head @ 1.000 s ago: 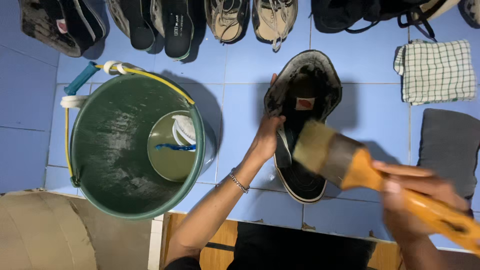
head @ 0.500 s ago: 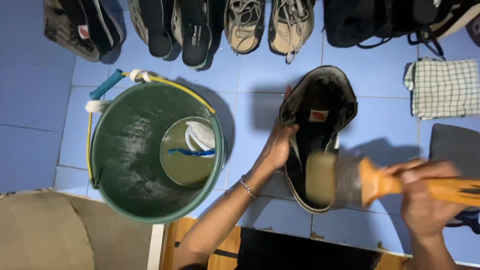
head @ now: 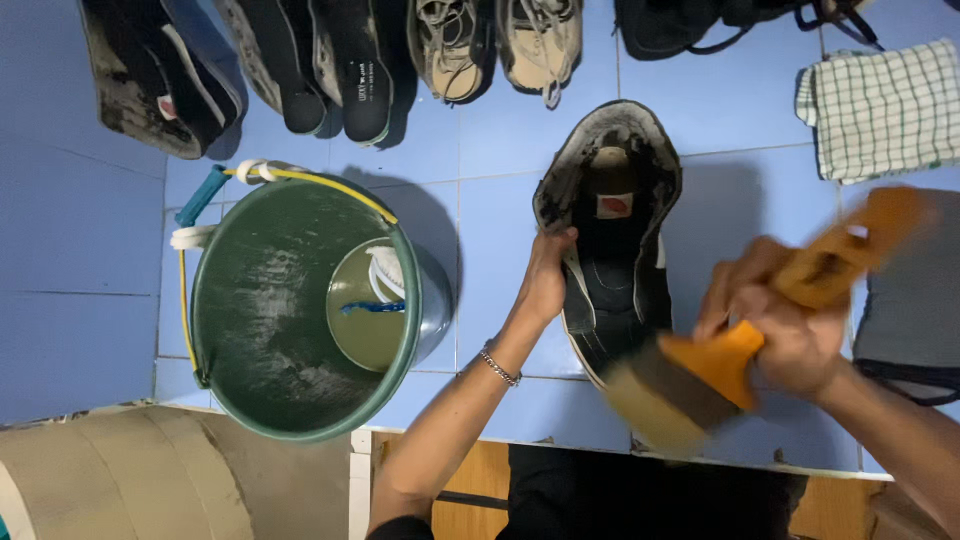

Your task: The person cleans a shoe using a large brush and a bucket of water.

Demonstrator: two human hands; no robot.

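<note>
A black shoe (head: 612, 215) with a worn grey rim lies on the blue tiled floor (head: 500, 230), opening upward. My left hand (head: 546, 275) grips its left side, a bracelet on the wrist. My right hand (head: 775, 325) is closed around the orange handle of a scrubbing brush (head: 700, 385), blurred by motion. The brush's pale bristles are at the near end of the shoe.
A green bucket (head: 260, 310) with a yellow handle stands to the left, a small item lying in its bottom. Several shoes (head: 440, 45) line the far edge. A checked cloth (head: 880, 105) and a dark grey cloth (head: 915, 300) lie at the right. A beige roll (head: 130, 480) sits near left.
The brush has swung from the shoe's right side down to its near end. My left hand keeps its hold on the shoe. The camera has tilted slightly.
</note>
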